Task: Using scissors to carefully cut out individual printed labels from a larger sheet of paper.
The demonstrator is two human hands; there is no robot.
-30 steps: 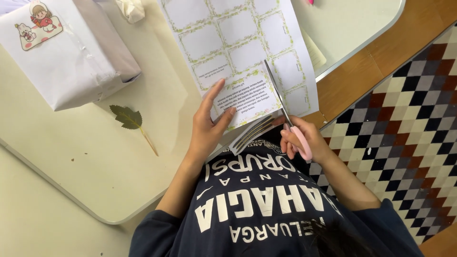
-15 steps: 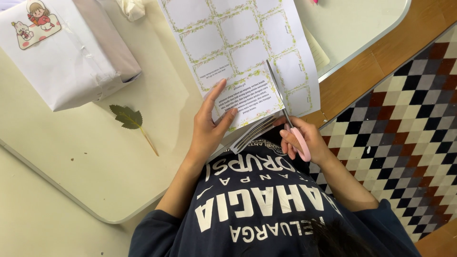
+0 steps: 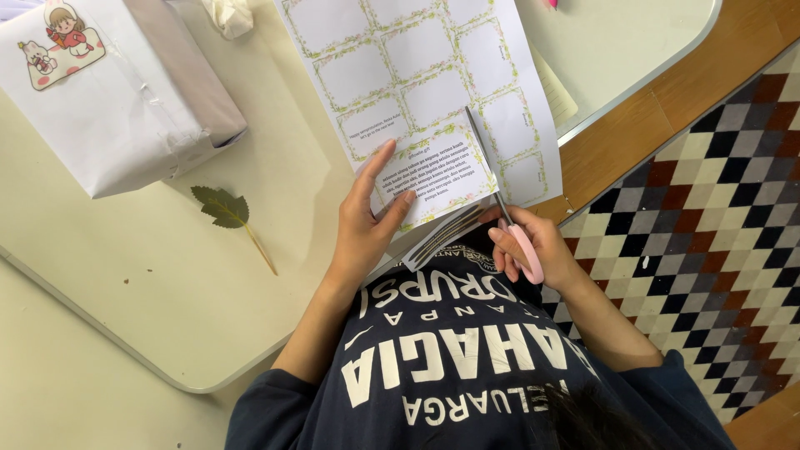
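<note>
A white sheet of paper (image 3: 417, 58) printed with several green-bordered label boxes lies over the near edge of a cream table (image 3: 125, 275). My left hand (image 3: 367, 221) holds the sheet's near part, thumb and fingers on the box filled with text. My right hand (image 3: 533, 246) grips pink-handled scissors (image 3: 500, 200). Their blades run up along a vertical border line between two boxes, cutting into the sheet. A folded stack of paper (image 3: 442, 237) sticks out under the sheet between my hands.
A box wrapped in white paper (image 3: 108, 92) with a cartoon sticker stands at the left. A green leaf with a stem (image 3: 225, 208) lies near it. Crumpled tissue (image 3: 229, 12) sits at the top. Right of the table are wooden floor and a checkered rug (image 3: 717, 225).
The scissor blades have advanced slightly further up the sheet along the border line. My left hand keeps its hold on the paper in nearly the same place.
</note>
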